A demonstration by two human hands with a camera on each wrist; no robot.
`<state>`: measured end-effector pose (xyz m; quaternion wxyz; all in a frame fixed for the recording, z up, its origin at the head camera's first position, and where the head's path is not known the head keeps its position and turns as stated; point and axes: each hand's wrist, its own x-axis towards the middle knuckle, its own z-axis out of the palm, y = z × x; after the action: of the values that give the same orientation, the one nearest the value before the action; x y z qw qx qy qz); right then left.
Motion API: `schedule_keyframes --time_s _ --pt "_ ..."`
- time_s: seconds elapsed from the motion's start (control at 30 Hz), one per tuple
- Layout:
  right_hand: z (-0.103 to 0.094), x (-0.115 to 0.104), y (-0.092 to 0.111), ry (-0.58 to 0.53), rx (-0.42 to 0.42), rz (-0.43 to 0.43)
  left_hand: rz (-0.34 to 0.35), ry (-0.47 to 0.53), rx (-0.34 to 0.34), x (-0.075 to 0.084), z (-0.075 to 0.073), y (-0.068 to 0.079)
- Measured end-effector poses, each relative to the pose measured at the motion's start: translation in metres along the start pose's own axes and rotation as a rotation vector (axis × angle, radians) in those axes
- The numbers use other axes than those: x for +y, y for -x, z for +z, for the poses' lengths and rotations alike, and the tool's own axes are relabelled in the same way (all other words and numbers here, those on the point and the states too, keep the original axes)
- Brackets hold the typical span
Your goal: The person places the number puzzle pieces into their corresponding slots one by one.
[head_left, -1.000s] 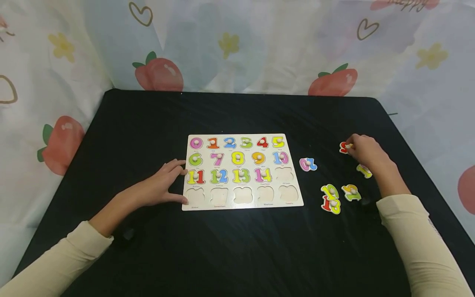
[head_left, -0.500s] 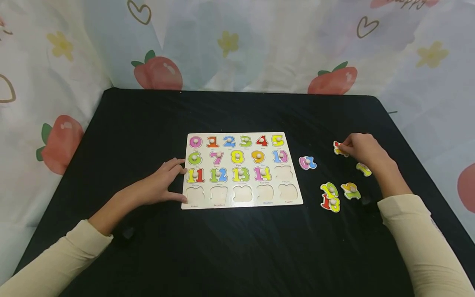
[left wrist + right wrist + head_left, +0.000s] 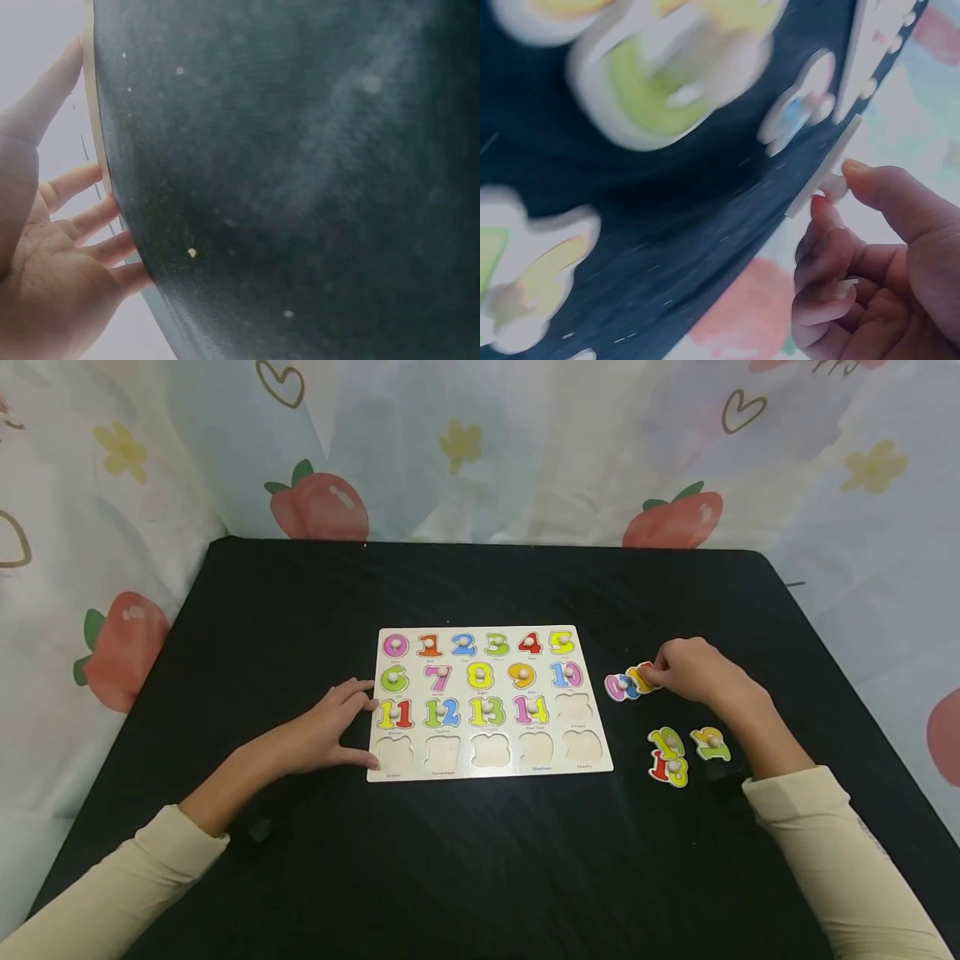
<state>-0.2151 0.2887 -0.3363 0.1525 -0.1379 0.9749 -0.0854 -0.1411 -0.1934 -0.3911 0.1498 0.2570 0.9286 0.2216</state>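
A cream wooden number puzzle board (image 3: 491, 733) lies on the black table. My left hand (image 3: 318, 735) rests at its left edge, thumb and fingers spread, fingertips touching the rim, as the left wrist view also shows. My right hand (image 3: 701, 675) is to the right of the board. Thumb and finger pinch the round knob (image 3: 832, 187) of a number piece (image 3: 641, 675) in yellow and red, partly hidden by the fingers. In the head view that piece overlaps a pink and blue number piece (image 3: 617, 687); the right wrist view shows it apart from other pieces.
A green and yellow piece (image 3: 664, 740) lies against a red and yellow piece (image 3: 669, 771), right of the board. Nearby is an orange and green piece (image 3: 710, 744). Numbers 0 to 14 sit in the board; bare recesses (image 3: 491, 752) fill its lower rows. A patterned curtain (image 3: 525, 460) surrounds the table.
My right hand has moved left, carrying the yellow and red piece from the far right towards the pink and blue piece. Its forearm now covers another piece. My left hand has stayed still.
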Motion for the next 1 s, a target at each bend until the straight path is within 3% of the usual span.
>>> schedule_keyframes --time_s 0.47,0.77,1.0 --pt "0.002 -0.063 0.006 -0.024 -0.077 0.003 -0.004 0.001 -0.001 0.0 0.0 0.0" --pt "0.027 -0.078 -0.002 -0.059 -0.145 -0.005 -0.002 0.0 0.002 0.0 0.001 -0.001" --pt "0.034 -0.084 -0.006 -0.04 -0.149 0.003 -0.012 0.004 -0.002 0.0 0.001 0.0"
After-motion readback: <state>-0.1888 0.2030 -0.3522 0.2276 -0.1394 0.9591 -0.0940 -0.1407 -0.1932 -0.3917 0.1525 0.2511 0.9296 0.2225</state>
